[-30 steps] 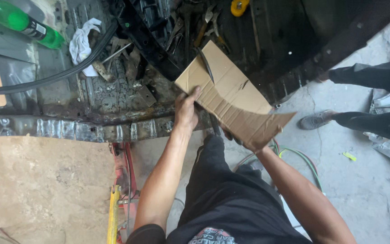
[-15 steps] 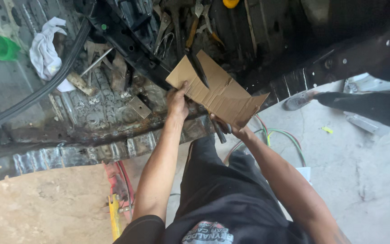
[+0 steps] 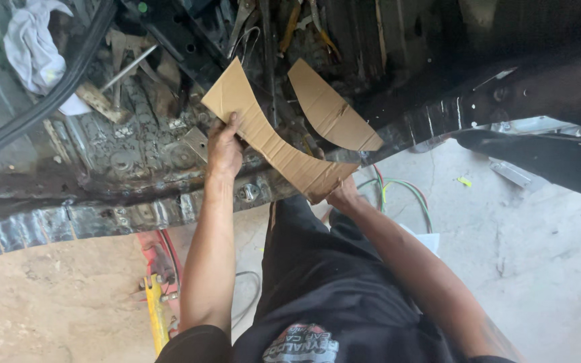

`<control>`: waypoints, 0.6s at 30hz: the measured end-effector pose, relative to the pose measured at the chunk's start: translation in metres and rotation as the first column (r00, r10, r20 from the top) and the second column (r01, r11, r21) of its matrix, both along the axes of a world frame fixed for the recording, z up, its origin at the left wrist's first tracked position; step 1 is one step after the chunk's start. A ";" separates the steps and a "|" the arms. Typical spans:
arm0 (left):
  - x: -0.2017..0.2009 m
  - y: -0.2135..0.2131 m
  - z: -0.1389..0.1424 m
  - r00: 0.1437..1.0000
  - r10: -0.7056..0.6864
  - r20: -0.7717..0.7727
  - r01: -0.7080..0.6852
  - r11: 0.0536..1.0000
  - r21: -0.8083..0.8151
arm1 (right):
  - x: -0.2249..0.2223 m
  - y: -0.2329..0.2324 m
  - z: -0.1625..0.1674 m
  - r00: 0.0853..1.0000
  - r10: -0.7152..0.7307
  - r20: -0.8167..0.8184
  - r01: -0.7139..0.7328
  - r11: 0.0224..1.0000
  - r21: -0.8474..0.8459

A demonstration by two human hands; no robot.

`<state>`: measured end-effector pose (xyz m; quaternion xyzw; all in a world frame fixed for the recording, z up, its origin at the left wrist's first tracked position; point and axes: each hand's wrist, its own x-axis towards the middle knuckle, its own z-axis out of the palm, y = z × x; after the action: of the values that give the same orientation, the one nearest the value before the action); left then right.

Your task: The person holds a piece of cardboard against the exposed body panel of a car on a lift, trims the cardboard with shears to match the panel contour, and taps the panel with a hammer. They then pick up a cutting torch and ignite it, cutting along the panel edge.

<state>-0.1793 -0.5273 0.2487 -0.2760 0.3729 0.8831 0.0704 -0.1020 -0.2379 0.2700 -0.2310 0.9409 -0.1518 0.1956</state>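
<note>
My left hand (image 3: 224, 146) grips the upper end of a curved strip of brown cardboard (image 3: 263, 131). My right hand (image 3: 343, 195) holds the strip's lower end, mostly hidden behind the cardboard. The strip hangs in the air over the stripped, rusty metal floor (image 3: 122, 151) of a car. A second, leaf-shaped cardboard piece (image 3: 327, 107) lies apart from the strip on the dark floor beyond it, touched by neither hand.
A white rag (image 3: 31, 50) and a black hose (image 3: 55, 94) lie at the upper left. Pliers and hand tools (image 3: 290, 27) rest at the top. The black sill (image 3: 506, 101) runs to the right. Green wires (image 3: 405, 191) trail on concrete; a yellow-red jack (image 3: 156, 296) stands below.
The one folded cardboard sheet is now two pieces: a curved strip in both hands and a leaf-shaped piece lying on the car floor. The view has shifted right.
</note>
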 end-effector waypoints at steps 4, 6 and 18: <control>0.010 -0.014 -0.004 0.999 -0.015 -0.032 0.014 0.998 -0.055 | -0.011 -0.004 -0.002 0.998 0.063 -0.007 -0.063 0.997 -0.032; 0.017 -0.022 -0.002 1.000 -0.012 -0.028 0.009 0.994 -0.106 | -0.022 -0.005 0.006 0.981 0.078 0.179 -0.094 0.992 0.083; 0.017 -0.003 0.026 0.998 -0.051 -0.026 0.033 0.882 -0.471 | -0.131 0.035 0.022 0.898 -0.438 0.050 0.439 0.898 -0.029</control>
<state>-0.1620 -0.5304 0.2750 -0.2601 0.5830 0.7696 0.0137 -0.2329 -0.2025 0.2923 -0.0137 0.9612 -0.2152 0.1717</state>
